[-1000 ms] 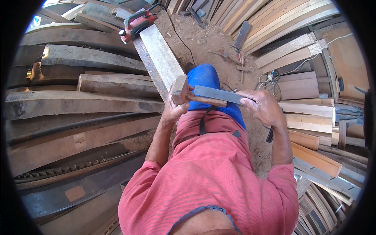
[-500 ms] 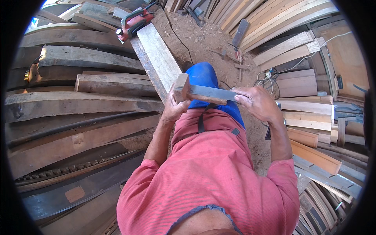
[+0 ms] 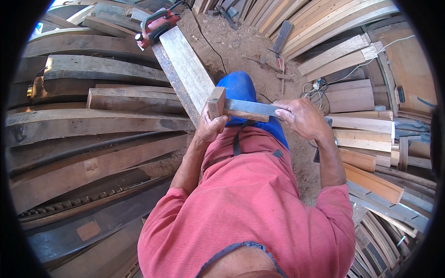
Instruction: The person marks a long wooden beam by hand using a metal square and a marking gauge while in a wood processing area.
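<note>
In front of my waist, my left hand (image 3: 212,126) is closed round a wooden piece with a short thick block (image 3: 216,103) at its upper left. A flat steel blade (image 3: 250,107) runs rightward from that block, along a narrow wooden strip (image 3: 246,116) just below it. Whether block, strip and blade are one tool, I cannot tell. My right hand (image 3: 303,116) pinches the blade's right end between thumb and fingers. Beyond my left hand, a pale plank (image 3: 189,65) lies on a long, rusty-looking support (image 3: 174,76).
A red electric planer (image 3: 158,28) sits at the plank's far end, its black cord (image 3: 206,39) trailing over the sawdust-covered floor. Stacked beams (image 3: 111,69) line the left. Boards (image 3: 343,23) and a coiled cable (image 3: 317,95) lie right, with hand tools (image 3: 281,69) on the floor.
Both hands and the blade have shifted very slightly, with the right hand a little higher. Each hand keeps its hold.
</note>
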### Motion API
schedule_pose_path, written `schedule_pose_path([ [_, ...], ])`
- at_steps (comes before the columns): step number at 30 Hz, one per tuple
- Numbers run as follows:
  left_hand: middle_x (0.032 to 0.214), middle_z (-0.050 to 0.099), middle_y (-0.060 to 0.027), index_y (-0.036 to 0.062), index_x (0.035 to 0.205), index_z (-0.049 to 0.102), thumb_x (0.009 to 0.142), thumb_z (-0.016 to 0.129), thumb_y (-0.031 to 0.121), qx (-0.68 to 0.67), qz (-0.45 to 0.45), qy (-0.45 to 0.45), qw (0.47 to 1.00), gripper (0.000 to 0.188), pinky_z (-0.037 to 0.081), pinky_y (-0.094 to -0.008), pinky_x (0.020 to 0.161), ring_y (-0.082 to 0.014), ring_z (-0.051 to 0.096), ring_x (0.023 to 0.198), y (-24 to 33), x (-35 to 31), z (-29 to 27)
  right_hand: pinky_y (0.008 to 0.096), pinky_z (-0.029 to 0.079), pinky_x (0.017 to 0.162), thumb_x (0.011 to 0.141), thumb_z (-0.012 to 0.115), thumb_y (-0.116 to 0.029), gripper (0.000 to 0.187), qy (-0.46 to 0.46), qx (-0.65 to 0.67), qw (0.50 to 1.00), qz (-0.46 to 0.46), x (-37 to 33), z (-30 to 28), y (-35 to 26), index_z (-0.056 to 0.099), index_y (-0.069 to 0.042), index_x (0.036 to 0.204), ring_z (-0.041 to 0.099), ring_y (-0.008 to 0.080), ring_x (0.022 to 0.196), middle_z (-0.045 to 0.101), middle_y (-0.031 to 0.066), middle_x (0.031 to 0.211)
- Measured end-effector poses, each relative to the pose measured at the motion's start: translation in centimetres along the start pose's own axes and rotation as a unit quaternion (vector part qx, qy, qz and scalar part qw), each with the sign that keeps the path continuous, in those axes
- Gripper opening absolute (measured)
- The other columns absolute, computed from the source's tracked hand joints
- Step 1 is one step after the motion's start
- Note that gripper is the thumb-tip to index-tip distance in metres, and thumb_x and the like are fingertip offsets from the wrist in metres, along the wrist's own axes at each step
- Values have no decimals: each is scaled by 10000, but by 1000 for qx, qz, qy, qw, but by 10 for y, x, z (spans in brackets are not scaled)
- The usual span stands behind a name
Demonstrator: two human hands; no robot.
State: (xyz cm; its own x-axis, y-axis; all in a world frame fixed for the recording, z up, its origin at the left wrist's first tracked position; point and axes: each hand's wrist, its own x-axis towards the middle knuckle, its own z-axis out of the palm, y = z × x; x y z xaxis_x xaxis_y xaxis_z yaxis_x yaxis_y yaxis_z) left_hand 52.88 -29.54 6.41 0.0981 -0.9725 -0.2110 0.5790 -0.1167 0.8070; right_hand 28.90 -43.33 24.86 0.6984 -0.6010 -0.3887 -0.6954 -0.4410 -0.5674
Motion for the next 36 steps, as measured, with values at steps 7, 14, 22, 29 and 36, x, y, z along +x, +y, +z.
schedule_pose_path([
  [7, 1169, 550, -120, -14, 1391, 390, 746, 740, 176, -15, -14, 14, 1000, 758, 526, -355, 834, -212, 593, 1000, 1, -2, 0, 473, 506, 795, 946, 571, -235, 283, -5, -3, 1000, -1, 3, 2, 1, 699, -57, 1126, 654, 411, 886, 691, 214, 949],
  [14, 1190, 553, -149, -18, 1386, 391, 743, 743, 186, -24, 28, 11, 999, 761, 528, -354, 819, -220, 600, 974, 5, 0, 12, 348, 494, 697, 888, 703, -323, 320, 26, 133, 990, 36, 10, 6, 21, 696, -8, 945, 641, 206, 706, 677, 97, 751],
  [22, 1285, 550, -118, 28, 1492, 331, 715, 678, 101, 185, 135, -27, 973, 854, 463, -359, 990, -200, 547, 1157, 10, 3, 12, 277, 451, 636, 875, 730, -250, 247, -15, 310, 947, 77, 19, 41, 33, 672, -11, 846, 568, 87, 673, 649, 15, 716],
  [29, 1582, 287, -146, 67, 1593, 94, 719, 687, 40, 278, 168, -36, 945, 1057, 319, -374, 1140, -205, 387, 1377, 20, 2, 19, 264, 437, 636, 860, 733, -204, 185, 73, 321, 942, 69, 14, 46, 39, 657, -36, 862, 536, 81, 677, 620, -9, 725],
  [36, 1622, 215, -173, 58, 1589, 63, 768, 769, 139, 12, 141, -61, 988, 1086, 355, -453, 1128, -307, 347, 1434, 29, 0, 37, 246, 434, 629, 846, 747, -167, 198, 128, 365, 921, 47, 0, 36, 22, 642, -37, 951, 538, 77, 684, 631, -4, 768],
])
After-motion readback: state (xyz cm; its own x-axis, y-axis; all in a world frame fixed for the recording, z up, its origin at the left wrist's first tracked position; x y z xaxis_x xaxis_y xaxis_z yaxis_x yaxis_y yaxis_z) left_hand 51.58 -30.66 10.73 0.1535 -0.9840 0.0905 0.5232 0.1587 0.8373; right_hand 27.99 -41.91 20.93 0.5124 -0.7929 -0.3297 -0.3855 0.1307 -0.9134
